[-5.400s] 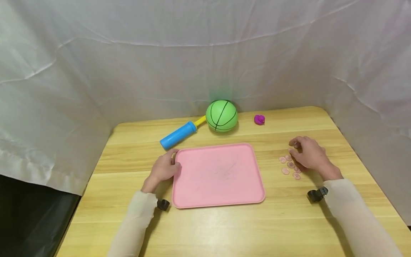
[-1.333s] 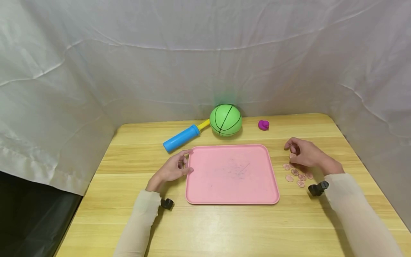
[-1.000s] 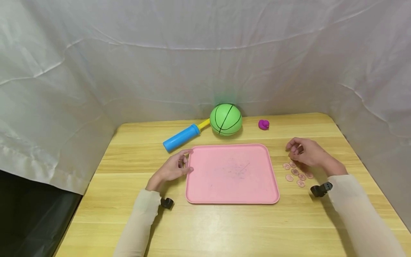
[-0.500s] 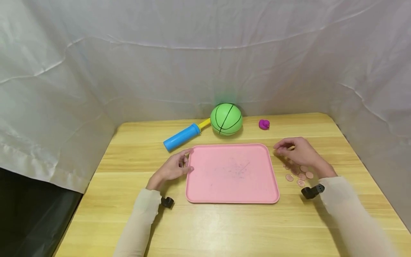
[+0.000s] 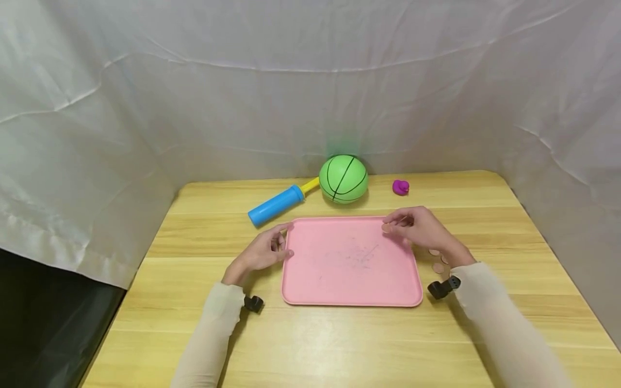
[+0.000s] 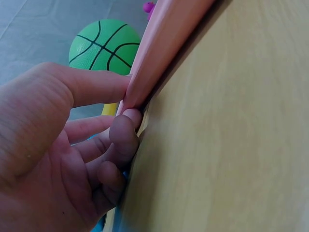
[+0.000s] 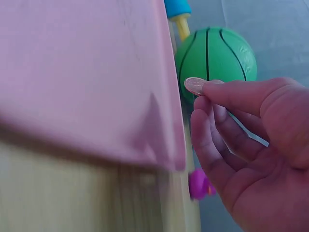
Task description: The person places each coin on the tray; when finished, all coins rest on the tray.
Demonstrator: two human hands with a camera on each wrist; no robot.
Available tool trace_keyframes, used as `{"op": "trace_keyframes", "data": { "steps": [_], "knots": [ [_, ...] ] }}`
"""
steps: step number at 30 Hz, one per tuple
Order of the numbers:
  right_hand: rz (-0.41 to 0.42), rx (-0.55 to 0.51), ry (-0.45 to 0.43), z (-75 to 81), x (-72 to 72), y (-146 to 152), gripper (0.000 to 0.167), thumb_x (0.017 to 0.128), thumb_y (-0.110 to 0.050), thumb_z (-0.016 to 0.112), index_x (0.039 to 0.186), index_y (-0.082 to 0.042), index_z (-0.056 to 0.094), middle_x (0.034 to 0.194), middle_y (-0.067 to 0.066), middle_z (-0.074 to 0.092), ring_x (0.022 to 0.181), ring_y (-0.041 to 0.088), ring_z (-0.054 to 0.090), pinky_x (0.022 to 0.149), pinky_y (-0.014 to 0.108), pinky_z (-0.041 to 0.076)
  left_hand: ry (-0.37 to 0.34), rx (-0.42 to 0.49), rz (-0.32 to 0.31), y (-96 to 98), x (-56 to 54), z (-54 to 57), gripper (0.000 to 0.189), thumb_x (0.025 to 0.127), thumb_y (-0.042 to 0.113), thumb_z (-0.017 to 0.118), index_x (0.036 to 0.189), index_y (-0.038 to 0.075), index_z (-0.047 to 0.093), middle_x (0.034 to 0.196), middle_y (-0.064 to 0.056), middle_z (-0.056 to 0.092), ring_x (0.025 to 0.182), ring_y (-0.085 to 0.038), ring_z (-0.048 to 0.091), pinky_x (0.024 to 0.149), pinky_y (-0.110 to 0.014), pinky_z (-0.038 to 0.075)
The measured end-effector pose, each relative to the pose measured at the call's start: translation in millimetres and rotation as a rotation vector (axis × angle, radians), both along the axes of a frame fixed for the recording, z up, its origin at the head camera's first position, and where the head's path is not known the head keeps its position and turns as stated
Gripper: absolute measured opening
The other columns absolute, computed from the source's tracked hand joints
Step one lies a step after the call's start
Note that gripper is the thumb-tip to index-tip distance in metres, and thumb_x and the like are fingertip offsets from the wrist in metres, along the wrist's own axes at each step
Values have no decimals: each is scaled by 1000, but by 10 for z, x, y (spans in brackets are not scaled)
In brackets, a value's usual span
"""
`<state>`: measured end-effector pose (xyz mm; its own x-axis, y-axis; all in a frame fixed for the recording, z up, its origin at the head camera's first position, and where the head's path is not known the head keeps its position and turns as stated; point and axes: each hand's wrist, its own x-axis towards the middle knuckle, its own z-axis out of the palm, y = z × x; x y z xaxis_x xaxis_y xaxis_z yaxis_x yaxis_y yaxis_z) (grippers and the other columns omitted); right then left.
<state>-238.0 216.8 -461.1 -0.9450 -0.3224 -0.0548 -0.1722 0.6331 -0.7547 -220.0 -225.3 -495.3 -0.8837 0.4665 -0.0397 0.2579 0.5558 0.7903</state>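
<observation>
A pink tray [image 5: 354, 285] with dark scuff marks lies on the table. My left hand [image 5: 262, 250] pinches its left edge, thumb [image 6: 101, 88] on the rim and fingertips [image 6: 131, 116] at the underside. Between thumb and fingers of my right hand [image 5: 419, 229] is a copper-coloured coin [image 7: 194, 85], held above the tray's far right corner. Several more coins [image 5: 438, 268] lie on the table right of the tray, some of them hidden by the right hand and wrist.
Behind the tray sit a green ball [image 5: 343, 179] with black lines and a blue hand pump [image 5: 275, 206] with a yellow end. A small purple rubber duck [image 5: 400, 187] stands at the back right. A pale cloth [image 5: 310, 108] hangs behind the table [image 5: 310, 345].
The right hand has lifted a coin from the pile and carried it left over the tray's corner. Earlier, the tray shifted slightly right with the left hand at its edge.
</observation>
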Motion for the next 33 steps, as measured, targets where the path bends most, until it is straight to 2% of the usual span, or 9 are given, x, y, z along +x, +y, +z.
{"op": "trace_keyframes", "data": {
  "steps": [6,9,15,20,24,28,33],
  "knots": [
    [74,-26,16,0,-60,-276,22,100,-24,81,119,-12,83,106,5,82,96,20,69,90,34,54,1,6,-2,-4,-1,17,74,96,4,80,162,-1,46,97,-10,64,83,-16,56,75,-23,47],
    [112,-39,39,-4,-78,-409,19,100,-21,81,116,-11,83,104,5,82,95,20,69,90,34,55,4,13,-3,-3,-7,19,70,96,4,80,159,-1,48,96,-10,64,82,-16,56,75,-24,47],
    [156,-57,-13,-70,-53,-649,18,98,-24,84,113,-14,83,100,3,80,89,16,69,80,27,55,5,18,-15,-13,-20,6,67,96,4,79,156,-2,50,93,-10,64,81,-16,56,75,-24,46],
    [180,-115,-80,-109,-15,-816,19,97,-22,85,113,-13,83,103,5,80,83,19,69,69,29,59,-2,21,-16,-15,-14,6,67,96,4,79,156,-1,50,95,-10,64,82,-16,55,75,-24,46],
    [175,-140,-114,-128,-8,-928,19,97,-23,85,113,-13,82,103,7,80,79,20,67,64,28,58,0,19,-21,-18,-10,17,67,97,4,79,157,-1,50,96,-10,64,83,-17,55,75,-24,46],
    [180,-141,-116,-150,-23,-1051,19,97,-24,85,112,-13,82,102,5,79,80,18,65,65,27,55,10,20,-15,-30,-3,17,68,96,4,80,157,-2,50,95,-11,64,82,-17,54,74,-23,45],
    [212,-117,-62,-184,-67,-1187,13,98,-18,82,109,-10,82,101,4,80,85,16,64,76,28,53,16,32,-20,-13,-10,-4,68,96,3,79,156,-3,50,95,-13,64,81,-17,54,73,-23,45]
  ]
}}
